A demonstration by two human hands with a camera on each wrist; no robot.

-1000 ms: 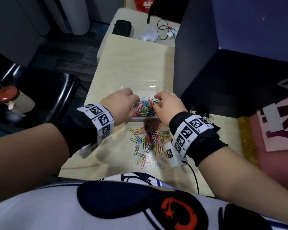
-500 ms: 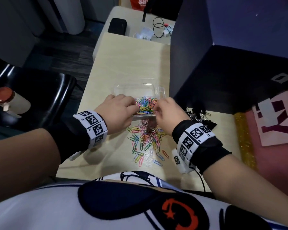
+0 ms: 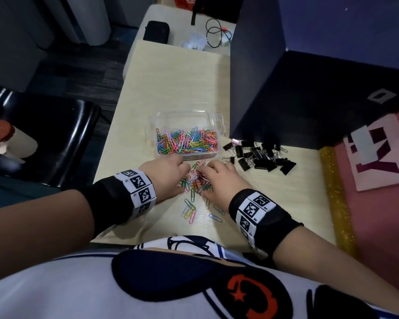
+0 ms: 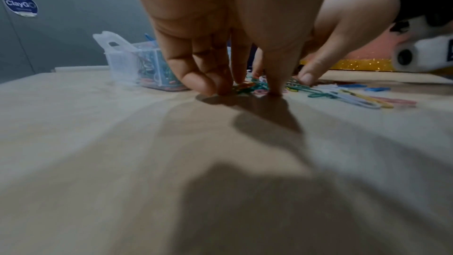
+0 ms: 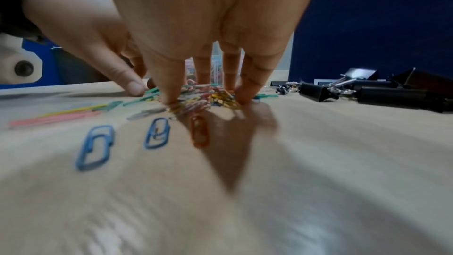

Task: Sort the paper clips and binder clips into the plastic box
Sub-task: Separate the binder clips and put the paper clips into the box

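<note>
A clear plastic box (image 3: 219,125) on the pale table holds a heap of coloured paper clips (image 3: 187,141). Just in front of it lies a loose pile of paper clips (image 3: 195,180). My left hand (image 3: 183,174) and right hand (image 3: 205,178) close on that pile from either side, fingers curled down with tips on the table. In the left wrist view the left hand's fingertips (image 4: 210,88) and thumb bracket clips. In the right wrist view my right hand (image 5: 206,98) straddles the heap. Black binder clips (image 3: 258,155) lie to the right, untouched.
A few stray paper clips (image 3: 190,210) lie nearer my body. A tall dark blue divider (image 3: 274,77) stands right of the box. A black chair (image 3: 44,139) is off the table's left edge; cables (image 3: 214,35) and a black pouch (image 3: 156,31) sit at the far end.
Both hands have drawn back from the box's front rim toward me and come down onto the loose pile of paper clips.
</note>
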